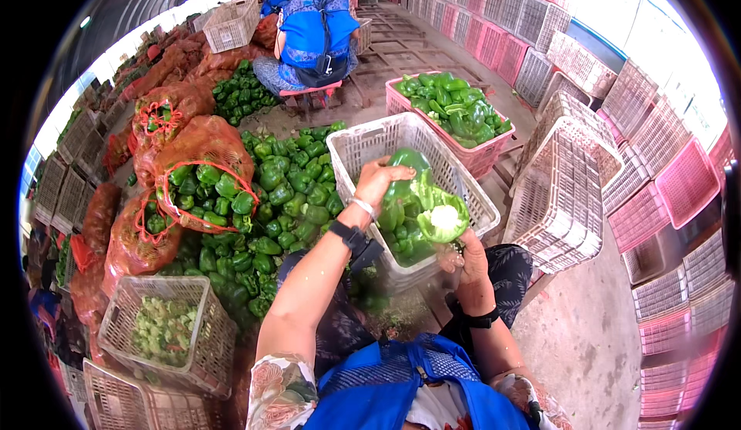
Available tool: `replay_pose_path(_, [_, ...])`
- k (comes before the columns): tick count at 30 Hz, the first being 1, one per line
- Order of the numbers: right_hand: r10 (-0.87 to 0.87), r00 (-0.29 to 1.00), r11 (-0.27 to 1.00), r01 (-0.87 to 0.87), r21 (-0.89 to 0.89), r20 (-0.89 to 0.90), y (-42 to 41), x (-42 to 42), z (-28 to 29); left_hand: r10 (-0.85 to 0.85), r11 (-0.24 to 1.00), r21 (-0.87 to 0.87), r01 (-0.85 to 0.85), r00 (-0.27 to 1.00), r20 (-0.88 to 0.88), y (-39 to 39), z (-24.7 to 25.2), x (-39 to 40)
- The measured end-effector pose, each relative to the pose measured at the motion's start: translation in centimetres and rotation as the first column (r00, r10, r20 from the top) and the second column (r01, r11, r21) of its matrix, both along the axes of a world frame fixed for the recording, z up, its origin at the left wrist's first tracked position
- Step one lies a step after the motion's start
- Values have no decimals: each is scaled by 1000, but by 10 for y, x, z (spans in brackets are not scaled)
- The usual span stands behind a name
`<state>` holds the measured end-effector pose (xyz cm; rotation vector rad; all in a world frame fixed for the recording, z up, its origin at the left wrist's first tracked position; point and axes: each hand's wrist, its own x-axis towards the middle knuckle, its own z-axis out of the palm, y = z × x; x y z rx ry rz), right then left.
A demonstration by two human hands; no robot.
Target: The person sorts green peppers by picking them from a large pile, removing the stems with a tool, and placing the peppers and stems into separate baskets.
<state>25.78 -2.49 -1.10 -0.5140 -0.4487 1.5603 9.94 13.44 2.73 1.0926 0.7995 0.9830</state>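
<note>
My left hand, with a bracelet and a black band at the wrist, grips a green bell pepper piece blurred at its edges. A torn-open green bell pepper shows its pale, seedy core, with my right hand holding it from below. Both hands are over a whitish slatted plastic crate. Inside that crate lie more green peppers, partly hidden by my hands. Whether the right hand also holds a small tool cannot be made out.
A heap of green bell peppers spreads on the left beside open orange mesh sacks. Pepper cores fill part of a crate at lower left. A pink crate of peppers stands ahead; stacked crates line the right. A person sits ahead.
</note>
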Motion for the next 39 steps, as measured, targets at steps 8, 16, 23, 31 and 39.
replay_pose_path(8, [-37,999,999,38,-9,9,0,-5,7,77,990,124,-65,992,-95,25,-20,28])
replay_pose_path(16, [-117,905,993,113,32,410,-9,-4,14,275,961,36,-273,958,-80,71,-38,6])
replay_pose_path(23, [-250,722,964,248,97,644,38,-19,-7,177,906,405,-122,979,-101,41,-44,-18])
replay_pose_path(31, [-213,523,967,235,100,825,51,-10,-29,-201,979,-23,202,979,23,-42,-24,-28])
replay_pose_path(39, [-305,754,936,349,38,582,62,-48,-27,-47,997,-44,56,984,171,-48,-51,-46])
